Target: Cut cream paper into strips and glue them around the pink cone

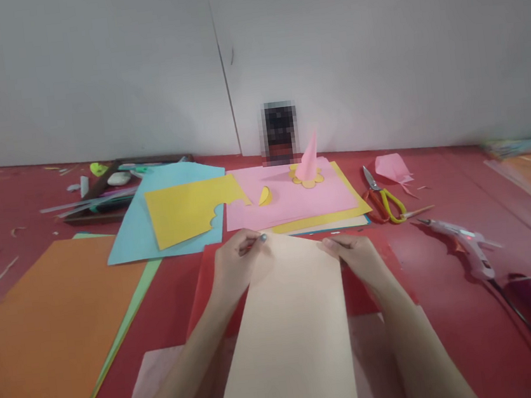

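A cream sheet of paper (pixel 294 323) lies lengthwise in front of me over a red sheet (pixel 358 297). My left hand (pixel 237 266) pinches its far left corner, fingers closed on the edge. At the far right corner my right hand (pixel 356 256) grips the same cream sheet, fingers curled on it. Both forearms run along the sheet's sides.
A pink sheet (pixel 289 199) with a pink paper cone (pixel 307 156) on a yellow flower cutout lies beyond, beside yellow (pixel 185 214) and blue sheets. An orange sheet (pixel 46 339) is at left. Scissors (pixel 383 198) and a glue gun (pixel 465 243) lie at right.
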{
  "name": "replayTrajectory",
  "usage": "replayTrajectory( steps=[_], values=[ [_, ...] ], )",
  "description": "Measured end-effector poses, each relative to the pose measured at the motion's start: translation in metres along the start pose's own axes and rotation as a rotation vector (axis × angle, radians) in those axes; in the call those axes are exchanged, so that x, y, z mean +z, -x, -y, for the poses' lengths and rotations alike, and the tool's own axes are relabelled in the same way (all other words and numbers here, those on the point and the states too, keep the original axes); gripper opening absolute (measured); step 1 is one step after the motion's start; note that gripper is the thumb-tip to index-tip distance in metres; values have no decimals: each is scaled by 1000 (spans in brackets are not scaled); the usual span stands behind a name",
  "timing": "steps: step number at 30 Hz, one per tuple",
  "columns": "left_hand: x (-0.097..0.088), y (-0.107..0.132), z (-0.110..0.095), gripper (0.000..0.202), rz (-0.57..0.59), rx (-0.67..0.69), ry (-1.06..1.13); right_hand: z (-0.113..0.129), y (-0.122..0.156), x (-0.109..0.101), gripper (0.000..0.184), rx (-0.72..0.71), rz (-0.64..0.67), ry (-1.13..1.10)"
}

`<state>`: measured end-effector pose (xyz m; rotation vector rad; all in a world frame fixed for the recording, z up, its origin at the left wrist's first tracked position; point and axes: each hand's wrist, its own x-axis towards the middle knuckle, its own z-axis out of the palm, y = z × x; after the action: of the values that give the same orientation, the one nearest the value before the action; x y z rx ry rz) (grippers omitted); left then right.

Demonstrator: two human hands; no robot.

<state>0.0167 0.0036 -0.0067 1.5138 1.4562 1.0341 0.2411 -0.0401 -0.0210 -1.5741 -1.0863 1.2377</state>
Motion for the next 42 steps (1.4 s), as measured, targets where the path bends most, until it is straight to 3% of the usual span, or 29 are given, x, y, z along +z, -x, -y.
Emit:
replayTrajectory(
  steps=[4,11,19,36,42],
  values=[
    [1,3,-4,17,-11,34,46,12,6,-4,28,-45,-36,2],
    [1,11,-8,17,-104,74,48,14,10,-1,42,32,48,-131],
    [1,16,-13,13,-60,55,18,3,7,-5,42,31,8,-117],
    [3,16,-13,15,-29,52,75,9,11,-2,39,63,-5,-170],
    [1,14,-16,17,57,5,123,14,12,-5,43,-17,-52,-113]
  ],
)
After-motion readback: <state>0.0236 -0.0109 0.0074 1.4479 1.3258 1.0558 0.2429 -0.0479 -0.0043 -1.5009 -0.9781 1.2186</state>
